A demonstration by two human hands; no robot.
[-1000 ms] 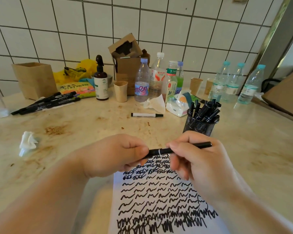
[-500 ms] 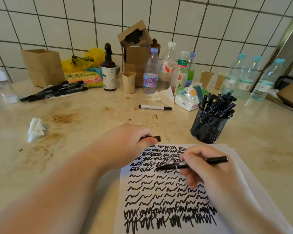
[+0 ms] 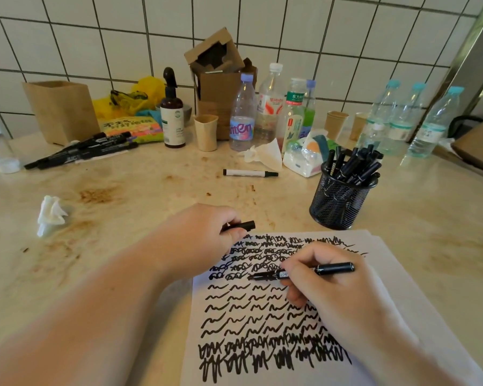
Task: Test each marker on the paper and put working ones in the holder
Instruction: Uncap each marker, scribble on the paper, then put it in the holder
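My right hand [image 3: 326, 285] grips an uncapped black marker [image 3: 333, 268], its tip down on the white paper [image 3: 418, 316] among black scribbles. My left hand [image 3: 198, 235] pinches the marker's black cap [image 3: 244, 225] at the paper's upper left corner. The black mesh holder [image 3: 338, 204] stands beyond the paper to the right with several black markers in it. A white-barrelled marker [image 3: 248, 173] lies alone mid-table. Several black markers [image 3: 87, 150] lie in a bunch at the far left.
Plastic bottles [image 3: 243, 118], paper cups [image 3: 205, 132], a brown pump bottle [image 3: 174, 121], cardboard boxes [image 3: 60, 110] and a tissue pack [image 3: 304, 160] line the tiled back wall. A crumpled tissue [image 3: 50, 213] lies at the left on the stained counter.
The two hands pulled the cap off the marker. The left hand kept the cap and the right hand brought the marker's tip down onto the paper.
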